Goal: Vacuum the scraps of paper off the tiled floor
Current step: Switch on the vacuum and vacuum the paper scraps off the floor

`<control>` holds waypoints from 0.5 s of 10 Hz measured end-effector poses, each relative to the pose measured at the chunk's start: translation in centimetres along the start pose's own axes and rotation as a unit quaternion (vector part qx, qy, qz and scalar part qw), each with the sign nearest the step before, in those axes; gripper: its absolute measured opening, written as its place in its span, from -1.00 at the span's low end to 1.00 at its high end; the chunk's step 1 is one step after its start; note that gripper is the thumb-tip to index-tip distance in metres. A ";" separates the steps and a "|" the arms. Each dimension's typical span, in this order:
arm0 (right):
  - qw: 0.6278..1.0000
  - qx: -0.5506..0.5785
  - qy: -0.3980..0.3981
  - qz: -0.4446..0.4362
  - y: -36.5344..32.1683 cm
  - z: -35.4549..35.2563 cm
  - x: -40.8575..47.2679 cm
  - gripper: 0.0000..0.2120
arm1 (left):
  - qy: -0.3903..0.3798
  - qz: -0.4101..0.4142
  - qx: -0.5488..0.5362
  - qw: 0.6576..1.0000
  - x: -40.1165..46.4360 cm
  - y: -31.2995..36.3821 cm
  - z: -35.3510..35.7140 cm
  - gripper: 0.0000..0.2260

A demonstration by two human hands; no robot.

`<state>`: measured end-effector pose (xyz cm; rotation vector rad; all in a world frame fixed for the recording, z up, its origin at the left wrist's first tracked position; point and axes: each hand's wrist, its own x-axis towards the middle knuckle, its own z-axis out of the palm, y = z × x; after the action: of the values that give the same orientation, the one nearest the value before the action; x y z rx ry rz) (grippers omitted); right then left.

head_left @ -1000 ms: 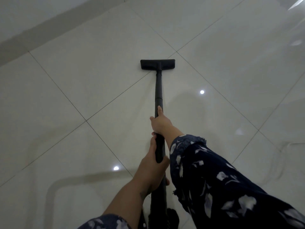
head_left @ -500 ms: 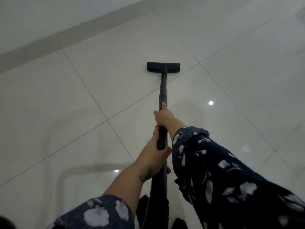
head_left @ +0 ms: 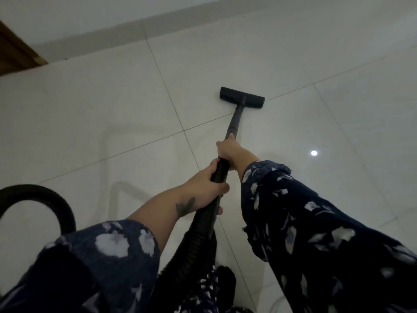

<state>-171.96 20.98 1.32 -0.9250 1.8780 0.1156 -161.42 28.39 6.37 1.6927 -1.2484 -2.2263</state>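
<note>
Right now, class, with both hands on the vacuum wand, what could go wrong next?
1. The black hose loops on the floor at the person's left; stepping back could snag it.
2. The floor head is angled toward the skirting; a longer push may knock it.
3. No scraps are visible on the glossy tiles; glare may hide them.

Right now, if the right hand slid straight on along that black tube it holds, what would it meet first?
Probably the flat black floor nozzle. The right hand grips the black vacuum tube, pointing along it; only bare tube shows between them.
</note>
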 end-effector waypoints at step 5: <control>0.933 0.333 -0.134 -0.002 -1.2 11.1 -14.0 -0.72 | 0.010 -0.129 0.141 0.981 -19.9 -3.5 -6.5 -0.10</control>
<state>-160.10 32.81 7.52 -0.4138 1.5006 -0.3658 -146.91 37.18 19.08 2.0832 -1.4770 -2.2457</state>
